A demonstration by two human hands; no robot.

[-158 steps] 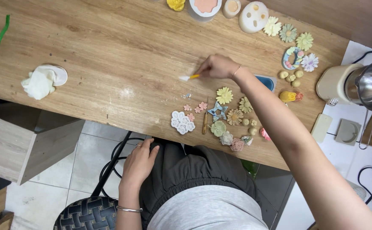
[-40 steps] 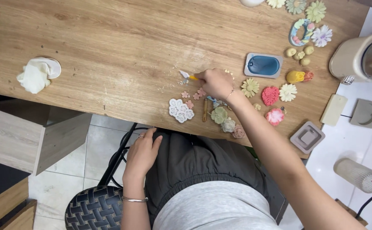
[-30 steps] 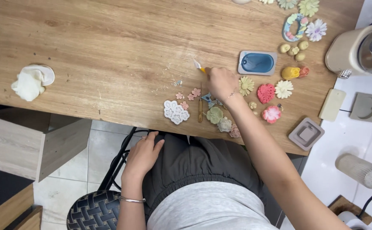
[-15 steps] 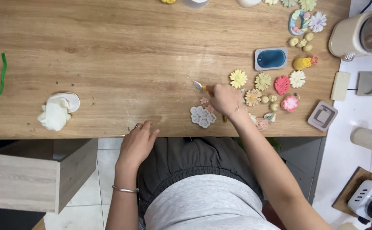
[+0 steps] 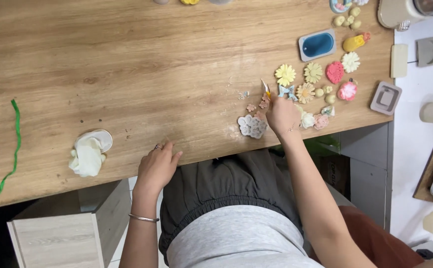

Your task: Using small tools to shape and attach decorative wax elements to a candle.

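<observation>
My right hand [image 5: 282, 115] grips a small yellow-handled tool [image 5: 265, 89] with its pale tip pointing up, held over the wooden table [image 5: 127, 64]. Tiny pink clay flowers [image 5: 256, 105] lie just left of the tool. A white flower-shaped mould [image 5: 251, 126] sits beside my wrist near the table's front edge. Coloured clay flowers [image 5: 311, 73] and small balls spread to the right of the hand. My left hand [image 5: 158, 164] rests flat on the front edge of the table, fingers spread, a ring on one finger and a bracelet at the wrist.
A blue oval dish in a grey tray [image 5: 317, 45] stands at the back right. A white crumpled glove [image 5: 88, 154] and a green ribbon [image 5: 13, 144] lie at the left. A grey square cutter [image 5: 386, 98] sits near the right edge. A wooden drawer unit [image 5: 58, 233] stands below.
The view has shifted, so the table's left end and green ribbon show. My left hand rose from my lap onto the table's edge. My right hand keeps the tool by the small flowers.
</observation>
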